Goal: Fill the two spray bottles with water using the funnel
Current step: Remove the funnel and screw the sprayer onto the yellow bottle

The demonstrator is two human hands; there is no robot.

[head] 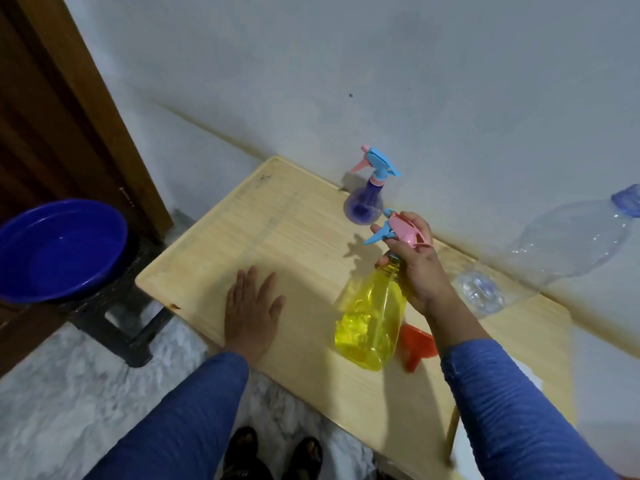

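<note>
My right hand [414, 263] grips the neck and pink-and-blue trigger head of a yellow spray bottle [370, 320], which tilts above the wooden table [242, 230]. A purple spray bottle [363, 202] with its own pink-and-blue head stands upright at the table's far edge by the wall. The red funnel [417, 348] lies on its side on the table, partly hidden behind the yellow bottle and my right forearm. My left hand [251, 310] rests flat on the table near its front edge, fingers straight, holding nothing.
A large clear plastic water bottle [554, 251] with a blue cap leans against the wall at the right. A blue basin [59, 251] holding water sits on a dark stool left of the table. The floor and my feet lie below.
</note>
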